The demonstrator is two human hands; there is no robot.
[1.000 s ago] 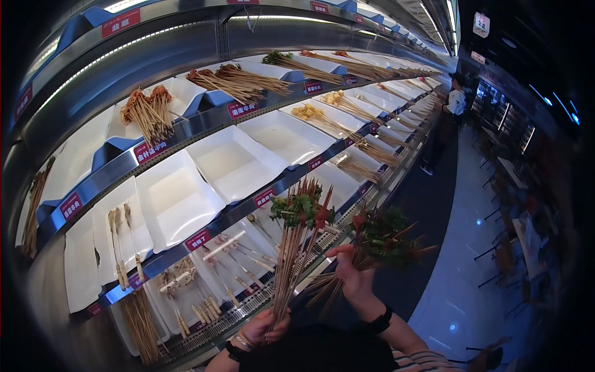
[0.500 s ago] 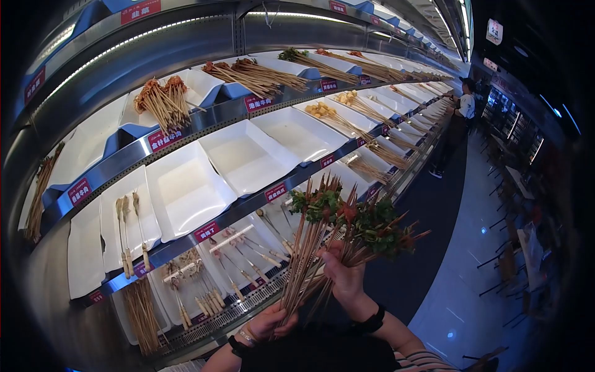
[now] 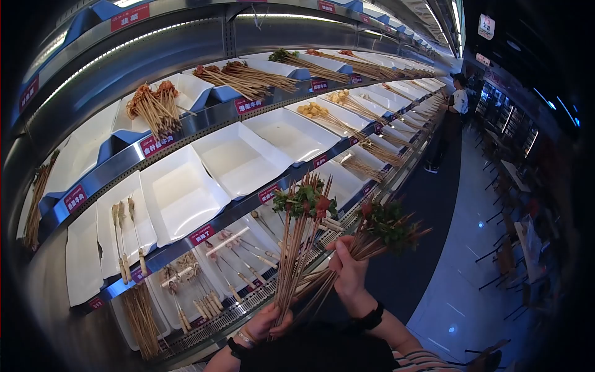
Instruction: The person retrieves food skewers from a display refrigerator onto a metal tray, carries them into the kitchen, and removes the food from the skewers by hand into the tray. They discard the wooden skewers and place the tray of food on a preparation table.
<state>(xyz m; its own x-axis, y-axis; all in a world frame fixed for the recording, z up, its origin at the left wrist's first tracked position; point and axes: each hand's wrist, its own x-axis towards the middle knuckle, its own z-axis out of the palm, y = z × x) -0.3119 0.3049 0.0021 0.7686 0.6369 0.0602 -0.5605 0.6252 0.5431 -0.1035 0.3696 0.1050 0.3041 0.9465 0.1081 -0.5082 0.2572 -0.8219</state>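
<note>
My left hand point(image 3: 263, 322) is closed round the lower ends of a bunch of wooden skewers point(image 3: 294, 242), which stand nearly upright with leafy greens and red meat near their tips. My right hand point(image 3: 351, 273) grips a second bunch of skewers point(image 3: 385, 230), tilted to the right, its greens and a bit of red near the top. The two bunches cross low down between my hands, and their heads are apart. Behind the left bunch is a chilled display shelf with white trays point(image 3: 238, 158).
Skewers with reddish food point(image 3: 155, 111) lie in an upper tray. Long skewers point(image 3: 139, 316) and wooden-handled ones point(image 3: 207, 304) fill lower trays. A person point(image 3: 455, 111) stands farther along the aisle. Tables and chairs point(image 3: 524, 242) line the right side.
The heads of the two skewer bunches have moved apart, the left bunch leftward and the right one slightly rightward. Both hands keep their hold. The view has shifted a little.
</note>
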